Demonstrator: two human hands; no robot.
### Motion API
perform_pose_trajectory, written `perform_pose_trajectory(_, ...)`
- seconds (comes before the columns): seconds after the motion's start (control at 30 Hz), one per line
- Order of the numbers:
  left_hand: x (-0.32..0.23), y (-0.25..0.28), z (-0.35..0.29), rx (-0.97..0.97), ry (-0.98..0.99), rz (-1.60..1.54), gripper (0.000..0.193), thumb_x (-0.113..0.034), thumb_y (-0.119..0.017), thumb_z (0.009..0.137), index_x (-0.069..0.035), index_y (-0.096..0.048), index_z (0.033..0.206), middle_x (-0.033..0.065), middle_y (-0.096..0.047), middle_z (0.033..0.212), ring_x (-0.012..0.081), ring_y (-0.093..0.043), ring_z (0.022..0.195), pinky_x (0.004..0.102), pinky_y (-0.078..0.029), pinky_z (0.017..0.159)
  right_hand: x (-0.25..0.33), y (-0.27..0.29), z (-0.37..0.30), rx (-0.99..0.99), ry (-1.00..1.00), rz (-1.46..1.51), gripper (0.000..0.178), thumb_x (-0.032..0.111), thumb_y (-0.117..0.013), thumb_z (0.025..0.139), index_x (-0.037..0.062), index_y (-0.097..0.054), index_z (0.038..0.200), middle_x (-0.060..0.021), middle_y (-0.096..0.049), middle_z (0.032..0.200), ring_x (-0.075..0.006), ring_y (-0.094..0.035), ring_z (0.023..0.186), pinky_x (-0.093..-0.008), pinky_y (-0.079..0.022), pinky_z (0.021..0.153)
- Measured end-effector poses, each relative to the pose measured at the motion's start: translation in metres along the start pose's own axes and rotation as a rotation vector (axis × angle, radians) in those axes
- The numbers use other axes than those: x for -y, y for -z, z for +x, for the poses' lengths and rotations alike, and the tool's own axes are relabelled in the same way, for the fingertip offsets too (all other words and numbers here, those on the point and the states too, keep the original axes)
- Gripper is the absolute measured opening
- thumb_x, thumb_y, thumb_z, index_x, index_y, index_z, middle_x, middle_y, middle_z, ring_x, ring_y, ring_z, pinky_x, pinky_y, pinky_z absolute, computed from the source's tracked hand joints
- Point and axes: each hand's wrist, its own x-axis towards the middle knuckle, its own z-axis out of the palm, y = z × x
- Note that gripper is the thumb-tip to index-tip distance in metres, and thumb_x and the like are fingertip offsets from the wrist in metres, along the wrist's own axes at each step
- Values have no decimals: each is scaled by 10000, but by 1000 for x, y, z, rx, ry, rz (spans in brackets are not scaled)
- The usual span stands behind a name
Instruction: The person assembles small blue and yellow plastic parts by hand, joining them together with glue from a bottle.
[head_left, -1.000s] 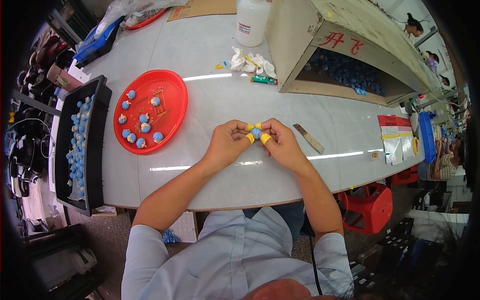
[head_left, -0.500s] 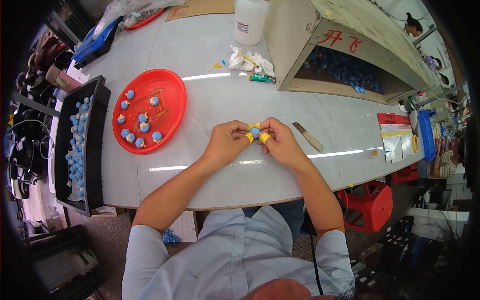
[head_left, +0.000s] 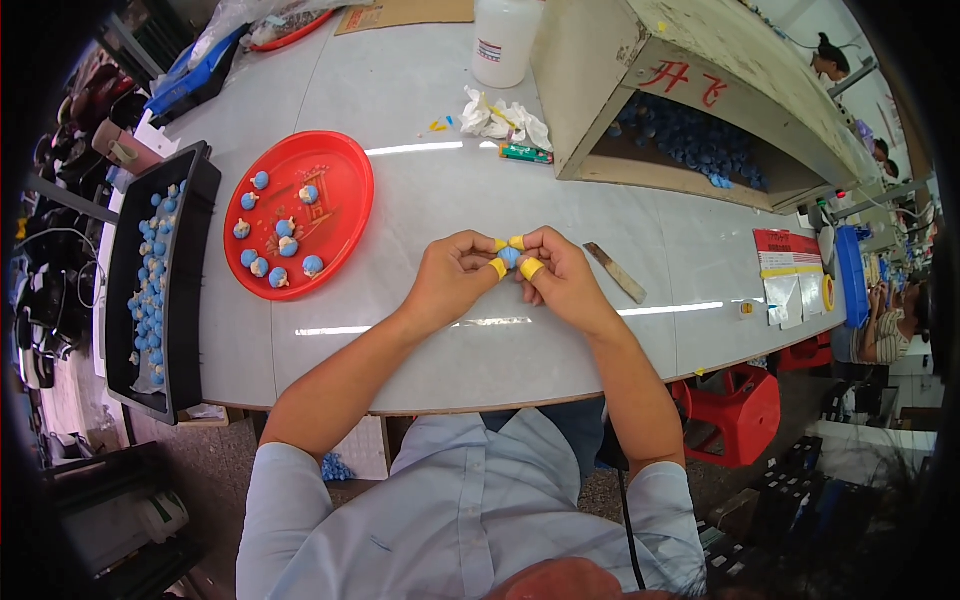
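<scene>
In the head view, our two hands meet above the middle of a smooth, glossy grey table (head_left: 450, 365), pinching one small blue ball (head_left: 509, 257) between them: the left hand (head_left: 447, 277) grips it from the left, the right hand (head_left: 563, 277) from the right. Yellow coverings (head_left: 531, 268) wrap the thumb tips and a finger on each hand; we cannot tell their material. To work well here, we judge it best to keep both pinches light and even, thumbs facing each other, so that the round piece can be pressed or turned without slipping or denting. Its surface looks matt, with faint ridges. To the left, a round, shiny red plate (head_left: 347, 175) carries similar blue balls with pale, knobbly tips, spaced apart; farther left, a long black bin (head_left: 190, 300) with straight walls holds many more, packed close. Just right of the right hand lies a flat, dull, stained metal strip (head_left: 615, 273). At far right stands a scuffed, cream-coloured box (head_left: 592, 90), its hollow front showing heaped blue pieces (head_left: 690, 143), too small to make out singly.
</scene>
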Motion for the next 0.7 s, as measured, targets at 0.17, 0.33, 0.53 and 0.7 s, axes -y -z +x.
perform_pose_trajectory(0.17, 5, 3, 3, 28, 12, -14, 176, 20, -636, 894, 73, -594, 1056, 108, -659, 1025, 118, -652, 939, 228, -532, 790, 5, 4, -1, 23, -27, 9, 97, 84, -520, 978, 44, -533, 1065, -13, -589, 789, -58, -540, 615, -198, -424, 523)
perform_pose_trajectory(0.33, 3, 4, 4, 26, 33, -48, 167, 2, -647, 895, 74, -613, 1042, 109, -674, 1007, 111, -657, 910, 220, -535, 777, 4, 5, 0, 38, -22, 17, 96, 88, -526, 977, 43, -530, 1062, -16, -590, 787, -61, -542, 614, -198, -425, 521)
perform_pose_trajectory(0.53, -6, 2, 1, 48, 47, -38, 169, 27, -647, 866, 94, -625, 1019, 103, -681, 988, 101, -652, 878, 220, -522, 774, 1, 5, -1, 33, -32, -19, 106, 34, -517, 957, 18, -524, 1061, -37, -579, 818, -75, -539, 616, -218, -434, 529)
perform_pose_trajectory(0.7, -4, 1, -1, 25, 43, 8, 153, 28, -651, 851, 84, -635, 992, 98, -680, 969, 107, -653, 873, 225, -529, 780, 1, -1, -2, 2, -9, -47, 70, -15, -506, 944, 20, -496, 1004, -49, -558, 806, -84, -519, 610, -233, -431, 532)
